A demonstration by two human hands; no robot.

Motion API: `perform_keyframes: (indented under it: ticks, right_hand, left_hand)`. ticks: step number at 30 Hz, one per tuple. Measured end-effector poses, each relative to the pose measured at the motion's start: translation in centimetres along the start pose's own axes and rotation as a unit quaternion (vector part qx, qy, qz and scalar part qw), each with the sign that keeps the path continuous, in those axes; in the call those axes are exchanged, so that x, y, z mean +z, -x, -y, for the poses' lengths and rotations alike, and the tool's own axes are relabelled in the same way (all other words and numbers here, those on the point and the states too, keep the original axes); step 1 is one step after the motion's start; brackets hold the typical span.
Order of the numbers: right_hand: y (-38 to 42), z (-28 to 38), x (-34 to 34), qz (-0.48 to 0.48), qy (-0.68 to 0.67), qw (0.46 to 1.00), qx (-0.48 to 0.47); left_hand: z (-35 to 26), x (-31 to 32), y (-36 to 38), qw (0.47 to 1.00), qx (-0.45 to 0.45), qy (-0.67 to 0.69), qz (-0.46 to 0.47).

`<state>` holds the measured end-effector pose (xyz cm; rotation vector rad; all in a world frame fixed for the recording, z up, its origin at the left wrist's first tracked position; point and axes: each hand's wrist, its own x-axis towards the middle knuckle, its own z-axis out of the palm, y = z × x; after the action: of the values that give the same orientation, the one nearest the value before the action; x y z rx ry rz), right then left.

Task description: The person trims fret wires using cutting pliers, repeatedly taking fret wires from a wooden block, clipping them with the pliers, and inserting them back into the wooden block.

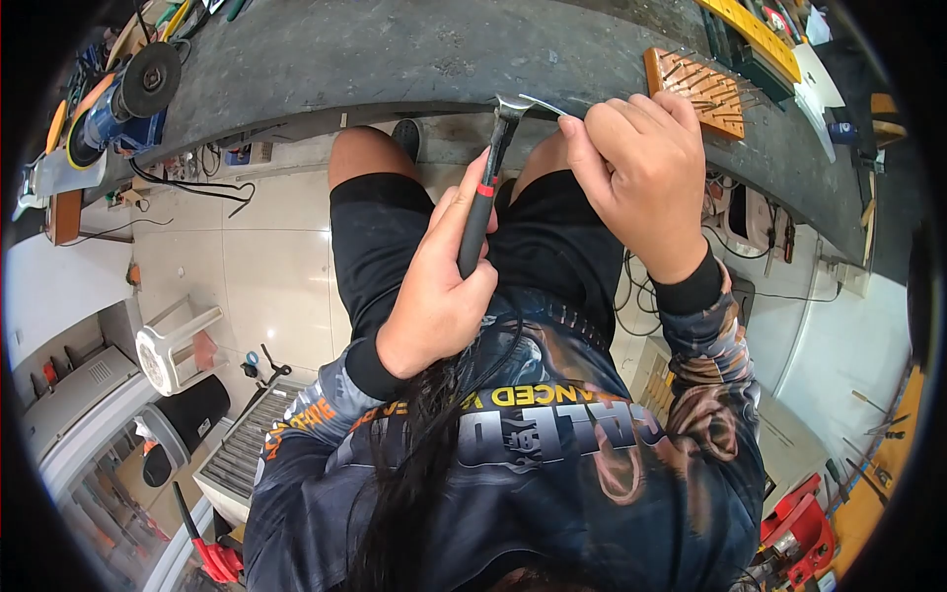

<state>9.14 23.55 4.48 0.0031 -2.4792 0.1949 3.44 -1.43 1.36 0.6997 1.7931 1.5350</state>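
My left hand point(434, 281) is wrapped around a hand tool with a dark grip point(475, 229) and a red band, its thumb side along the handle. The tool points away from me, over my lap, and its small metal head point(510, 104) is near the bench's front edge. To the right, my right hand point(641, 168) is closed, thumb and finger pinching a thin silvery strip point(545, 103). That strip runs left from the fingertips to the tool's head and overlaps it in this view. Curled fingers hide the rest of the strip.
A dark workbench point(414, 59) spans the far side. At its right is a wooden block point(691, 94) with rows of upright bits, near a yellow level-like bar point(755, 35). An angle grinder point(123, 104) sits at the left edge. Cables point(636, 296) hang below the bench.
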Motion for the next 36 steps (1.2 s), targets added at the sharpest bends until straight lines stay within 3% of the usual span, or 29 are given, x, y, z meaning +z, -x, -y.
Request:
perform_keyframes:
  ticks: [9,11,12,14,17,19,21,23,25,26,28,30,32,36]
  right_hand:
    - [0.2,0.3,0.5,-0.014,-0.012,1.0,0.015]
    - [0.2,-0.1,0.1,-0.018,-0.054,0.998,0.029]
    - [0.1,0.2,0.2,-0.017,-0.056,0.998,0.026]
    - [0.1,1.2,0.6,-0.072,-0.275,0.944,0.166]
    - [0.4,0.6,2.0,-0.084,-0.338,0.93,0.118]
    - [0.6,0.1,2.3,-0.074,-0.317,0.941,0.093]
    - [0.5,-0.1,3.0,-0.144,-0.421,0.888,0.116]
    - [0.1,-0.5,2.5,-0.147,-0.471,0.86,0.13]
    - [0.4,-0.8,0.3,-0.045,-0.473,0.848,0.235]
    - [0.0,-0.4,-0.8,-0.044,-0.472,0.849,0.234]
    - [-0.8,0.5,-2.6,0.062,-0.338,0.904,0.256]
    - [-0.4,0.4,-1.6,0.044,-0.316,0.923,0.214]
    - [0.0,0.2,-0.7,0.016,-0.273,0.949,0.154]
    - [0.1,0.5,-1.0,0.059,-0.264,0.948,0.17]
  left_hand:
    - [0.1,0.1,0.1,0.999,-0.017,0.041,-0.009]
    - [-0.3,-0.2,0.1,0.973,-0.067,0.218,0.032]
    - [-0.5,-0.6,0.0,0.973,-0.066,0.219,0.029]
    - [-0.9,-1.1,-0.5,0.946,-0.115,0.289,0.094]
    - [-0.4,-0.6,-0.5,0.901,-0.113,0.396,0.137]
    - [-0.6,-1.0,-0.6,0.903,-0.136,0.364,0.183]
    - [-1.2,-0.4,-0.5,0.861,-0.136,0.459,0.171]
    - [-0.6,-1.0,-0.7,0.865,-0.134,0.448,0.181]
    - [-0.2,-1.3,-0.9,0.937,-0.07,0.304,0.157]
    - [-0.2,-1.5,-1.0,0.948,-0.058,0.273,0.15]
    - [0.5,-1.4,-1.0,0.971,-0.019,0.206,0.12]
    - [0.5,-1.5,-1.1,0.987,0.018,0.136,0.088]
    - [-0.4,-1.6,-1.3,0.995,0.073,-0.026,0.06]
    - [-0.2,-1.6,-1.3,0.992,0.092,-0.071,0.048]
